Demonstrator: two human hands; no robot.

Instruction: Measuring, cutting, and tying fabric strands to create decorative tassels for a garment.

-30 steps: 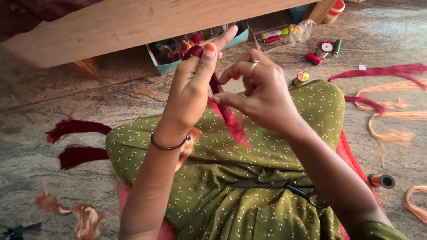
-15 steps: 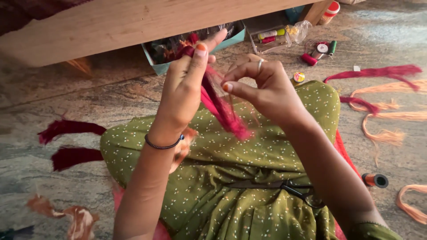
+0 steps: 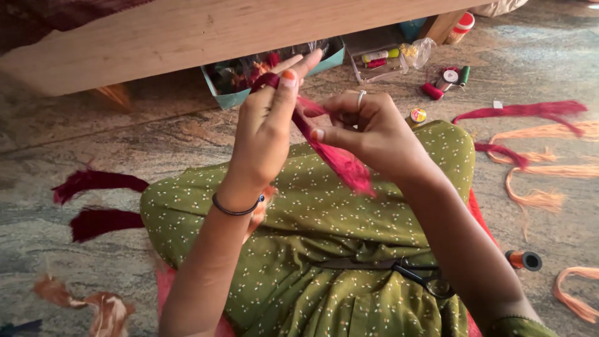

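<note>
two dark red tassels (image 3: pixel 93 181) lie finished on the floor at left. the left hand (image 3: pixel 265 134) has its grip closed on the head of a pink thread bundle (image 3: pixel 340 162), held above the lap; the right hand (image 3: pixel 368 128) pinches its strands, so this one looks half made. loose pink and peach thread bundles (image 3: pixel 536 156) wait at right.

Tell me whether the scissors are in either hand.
No: the scissors lie on the green lap while both hands hold the pink thread bundle.

Both forearms rise from the lap, hands close together. The left hand (image 3: pixel 268 128) has fingers stretched upward, thumb raised. The right hand (image 3: pixel 368 128) pinches thumb to forefinger, seemingly tight.
</note>
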